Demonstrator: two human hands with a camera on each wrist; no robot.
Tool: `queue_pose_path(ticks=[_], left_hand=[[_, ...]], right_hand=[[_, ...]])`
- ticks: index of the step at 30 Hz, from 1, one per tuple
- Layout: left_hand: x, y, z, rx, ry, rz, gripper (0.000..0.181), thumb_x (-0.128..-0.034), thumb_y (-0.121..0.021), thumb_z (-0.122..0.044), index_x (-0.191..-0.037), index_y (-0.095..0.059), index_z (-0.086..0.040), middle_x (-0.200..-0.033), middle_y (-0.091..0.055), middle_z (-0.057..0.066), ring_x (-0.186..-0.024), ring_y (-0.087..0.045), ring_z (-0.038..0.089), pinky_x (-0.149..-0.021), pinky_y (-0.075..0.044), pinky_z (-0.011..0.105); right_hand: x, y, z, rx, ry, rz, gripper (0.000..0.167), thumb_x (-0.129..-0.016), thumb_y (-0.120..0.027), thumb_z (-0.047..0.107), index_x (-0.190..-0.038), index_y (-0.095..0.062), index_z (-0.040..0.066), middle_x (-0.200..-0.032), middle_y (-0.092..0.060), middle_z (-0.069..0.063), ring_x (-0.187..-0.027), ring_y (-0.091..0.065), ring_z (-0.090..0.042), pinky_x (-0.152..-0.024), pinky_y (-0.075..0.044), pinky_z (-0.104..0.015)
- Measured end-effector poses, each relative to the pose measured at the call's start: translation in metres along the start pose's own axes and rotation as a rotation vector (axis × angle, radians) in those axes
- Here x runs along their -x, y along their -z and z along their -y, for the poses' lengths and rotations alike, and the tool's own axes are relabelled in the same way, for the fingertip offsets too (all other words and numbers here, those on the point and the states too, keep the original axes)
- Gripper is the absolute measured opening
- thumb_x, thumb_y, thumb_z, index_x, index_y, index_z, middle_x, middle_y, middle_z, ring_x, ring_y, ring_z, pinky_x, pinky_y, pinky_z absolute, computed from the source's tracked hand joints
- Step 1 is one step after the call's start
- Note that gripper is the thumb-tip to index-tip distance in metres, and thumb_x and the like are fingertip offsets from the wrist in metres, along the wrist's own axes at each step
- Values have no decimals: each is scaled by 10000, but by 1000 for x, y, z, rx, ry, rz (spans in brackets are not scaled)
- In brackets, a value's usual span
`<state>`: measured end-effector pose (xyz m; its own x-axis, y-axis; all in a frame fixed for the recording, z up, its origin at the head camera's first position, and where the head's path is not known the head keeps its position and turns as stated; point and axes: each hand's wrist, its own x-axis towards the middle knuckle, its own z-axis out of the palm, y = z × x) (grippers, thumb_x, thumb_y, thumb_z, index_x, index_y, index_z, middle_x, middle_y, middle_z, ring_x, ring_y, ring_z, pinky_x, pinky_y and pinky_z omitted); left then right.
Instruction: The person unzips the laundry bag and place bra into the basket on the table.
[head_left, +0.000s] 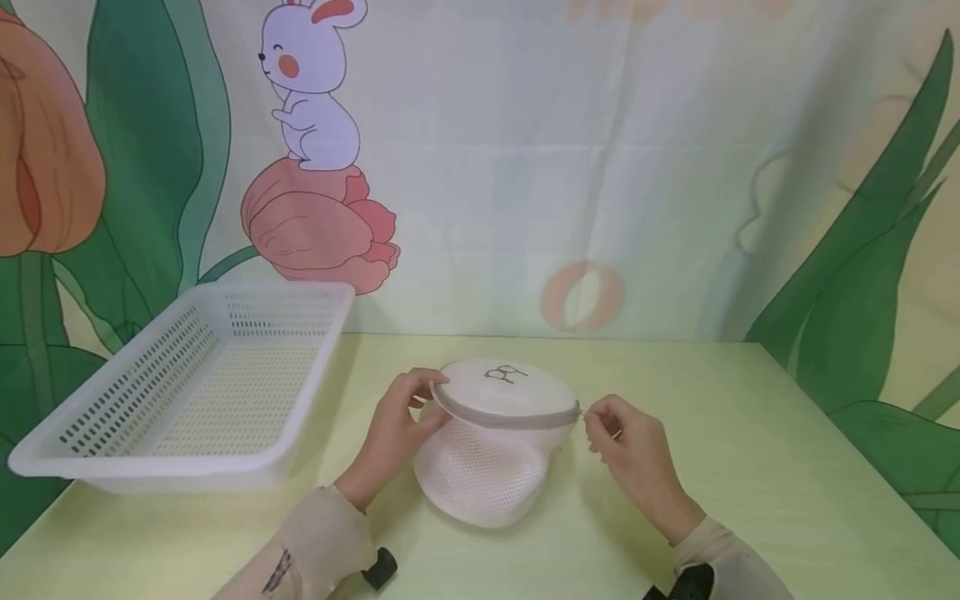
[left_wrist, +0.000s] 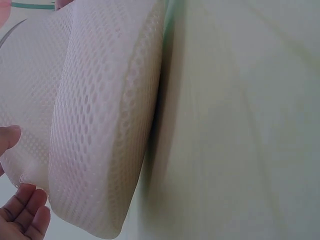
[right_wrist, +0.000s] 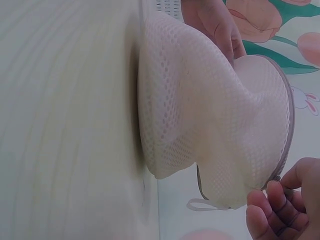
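Observation:
A white mesh laundry bag [head_left: 483, 475] stands on the table, its round top tilted and marked with a small dark line drawing. A grey zipper [head_left: 510, 417] runs along the front of that top. On the left side, my left hand [head_left: 405, 410] pinches the rim between thumb and fingers. At the zipper's right end, my right hand [head_left: 630, 437] pinches the small zipper pull [right_wrist: 276, 178], mostly hidden by the fingertips. From the right wrist view, the bag's side is creased inward, and a pale fabric loop [right_wrist: 204, 204] hangs from its far edge. The bag's inside is hidden.
To the left on the pale green table [head_left: 750, 467] sits a white perforated plastic basket [head_left: 318, 379]; no contents show in it. Behind the table hangs a printed curtain [head_left: 480, 208] with a rabbit, tulips and leaves.

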<state>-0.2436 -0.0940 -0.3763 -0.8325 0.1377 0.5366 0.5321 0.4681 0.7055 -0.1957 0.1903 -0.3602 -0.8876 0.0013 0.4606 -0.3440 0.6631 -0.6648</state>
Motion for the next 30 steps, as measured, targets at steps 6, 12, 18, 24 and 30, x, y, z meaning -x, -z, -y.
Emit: queue_pose_path(ticks=[6, 12, 18, 24, 30], left_hand=[[6, 0, -6, 8, 12, -16, 371, -783, -773, -74, -1111, -599, -90, -1058, -626, 71, -933, -585, 227, -805, -498, 379], [11, -1, -10, 1, 4, -56, 375, -761, -786, -63, -1090, -605, -76, -1009, -613, 79, -916, -554, 194, -792, -500, 355], [15, -3, -10, -22, -14, -86, 359, -757, -784, -52, -1067, -603, -65, -932, -581, 80, -880, -531, 211, -773, -506, 340], [17, -5, -8, -40, -28, -110, 331, -757, -771, -25, -1036, -597, -65, -911, -568, 74, -851, -513, 169, -740, -491, 298], [20, -9, -5, -52, -49, -134, 338, -752, -763, -2, -1036, -589, -55, -884, -553, 76, -841, -512, 159, -738, -506, 296]], right_hand=[[-1, 1, -2, 10, 7, -1, 88, -914, -585, 84, -840, -632, 74, -661, -618, -18, -562, -582, -74, -491, -480, -193], [-1, 0, -2, 15, 4, 9, 88, -913, -585, 83, -839, -631, 71, -680, -638, -61, -575, -611, -122, -487, -476, -193], [-1, 0, -4, 19, -3, 15, 92, -910, -586, 88, -828, -627, 84, -690, -646, -74, -571, -593, -75, -481, -464, -197], [-2, -1, -4, 51, -35, 34, 75, -908, -591, 99, -846, -631, 84, -702, -650, -67, -588, -588, -69, -491, -459, -197], [-3, 0, -5, 83, -30, 52, 80, -911, -599, 137, -854, -641, 99, -693, -650, -42, -595, -579, -77, -491, -440, -202]])
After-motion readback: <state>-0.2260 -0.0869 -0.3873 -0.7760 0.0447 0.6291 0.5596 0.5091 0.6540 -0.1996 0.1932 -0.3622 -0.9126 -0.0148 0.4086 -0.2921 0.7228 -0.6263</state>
